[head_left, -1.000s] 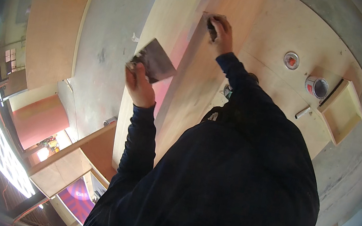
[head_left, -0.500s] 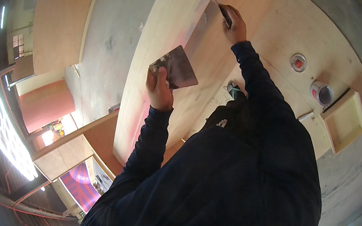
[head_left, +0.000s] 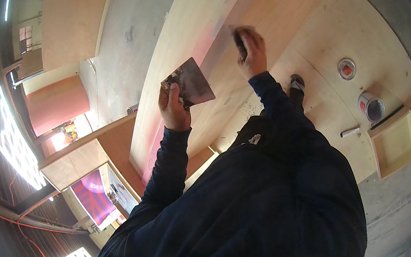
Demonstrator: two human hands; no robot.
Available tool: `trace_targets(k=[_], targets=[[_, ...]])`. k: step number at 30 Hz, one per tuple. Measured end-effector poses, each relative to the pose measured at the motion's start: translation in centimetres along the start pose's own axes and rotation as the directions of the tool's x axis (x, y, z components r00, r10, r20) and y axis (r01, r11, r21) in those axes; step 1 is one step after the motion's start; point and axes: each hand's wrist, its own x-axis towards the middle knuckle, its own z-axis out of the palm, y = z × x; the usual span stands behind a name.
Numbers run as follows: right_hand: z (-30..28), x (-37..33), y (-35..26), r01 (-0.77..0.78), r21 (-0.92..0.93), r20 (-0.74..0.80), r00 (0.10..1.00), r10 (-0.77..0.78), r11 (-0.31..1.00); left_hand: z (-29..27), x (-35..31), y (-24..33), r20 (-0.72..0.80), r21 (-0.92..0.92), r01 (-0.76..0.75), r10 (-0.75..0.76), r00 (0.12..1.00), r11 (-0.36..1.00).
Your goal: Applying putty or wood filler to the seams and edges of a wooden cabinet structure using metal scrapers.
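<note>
My left hand point(head_left: 174, 110) grips a thin, square, dark metal plate point(head_left: 197, 85) by one corner, thumb on top; smears of paste lie near the thumb. Farther forward and to the right, my right hand point(head_left: 252, 54) is wrapped round a dark, flat scraper point(head_left: 239, 45), smeared by motion. The scraper is at the surface of a long wooden panel point(head_left: 266, 14), but whether its edge touches the wood I cannot tell. A pinkish stripe point(head_left: 203, 47) runs along the panel's pale edge, between the two hands.
On the plywood to the right stand an open tin point(head_left: 371, 107) and a round lid point(head_left: 346, 68) with reddish stuff on it. A shallow wooden tray point(head_left: 398, 143) and a white cylinder point(head_left: 349, 132) lie nearby. Other wooden panels point(head_left: 77, 6) stand at the left.
My right hand with the scraper has come back toward me and slightly left. The metal plate in my left hand has shifted a little left. My foot has moved forward and right.
</note>
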Motion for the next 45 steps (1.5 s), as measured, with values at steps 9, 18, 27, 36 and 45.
trace_targets(k=[9,18,27,36,45], targets=[[5.8,-5.2,-3.1,0.131,0.085,-0.046,0.991,-0.128,0.988,-0.6,-0.8,0.5,-0.091,0.016,0.004,-0.003,0.996,1.0],[-1.0,4.8,1.8,-0.076,0.016,-0.076,0.994,0.077,0.997,-1.9,-1.3,0.0,-0.072,-0.049,-0.017,0.013,0.997,0.999],[4.0,-5.6,-6.1,0.052,0.246,0.017,0.998,-0.058,0.968,-3.6,-2.0,-0.5,-0.135,-0.012,0.024,-0.025,0.991,1.0],[3.9,-4.7,-1.8,-0.031,0.045,-0.075,0.997,0.034,0.998,-2.9,-2.8,0.6,-0.121,0.014,0.03,-0.029,0.992,0.999],[6.8,-11.2,-6.7,0.168,0.128,0.013,0.985,-0.171,0.977,-4.9,-3.3,0.1,-0.094,0.058,0.004,0.001,0.996,0.998]])
